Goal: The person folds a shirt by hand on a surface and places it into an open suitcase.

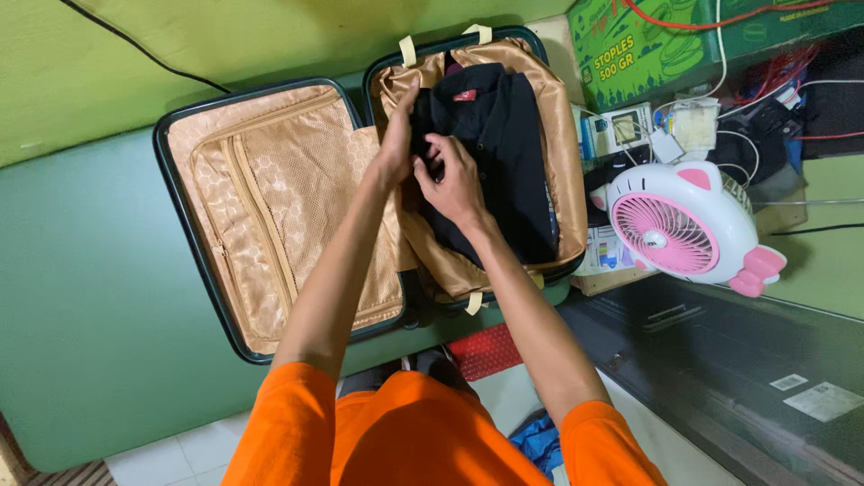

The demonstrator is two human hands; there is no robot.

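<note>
- On the far left, a green surface point(81, 270) carries an open suitcase point(180, 225), seen from above by a person in orange sleeves.
- The suitcase's left half is the lid point(261, 198), lying flat, with a tan honeycomb mesh lining and a zip pocket; nothing lies loose on it.
- The left hand point(396, 148) reaches over the middle hinge into the right half, its fingers curled onto the edge of a black garment point(504, 153). It grips or presses the cloth; the exact hold is partly hidden.
- The right hand point(454, 184) sits just beside the left, touching it, with its fingers pinched narrow on a fold of the same garment.
- The black garment lies folded inside the right half point(562, 135), on the tan lining, with a small red tag near its top edge.
- Judged from this, the garment is already in the compartment and is being settled; the pale straps point(408, 49) at the rim hang unfastened and the suitcase is open.
- To the right stand a white and pink cat-shaped fan point(684, 225), a tangle of cables and chargers point(765, 99), and a green box point(630, 54).
</note>
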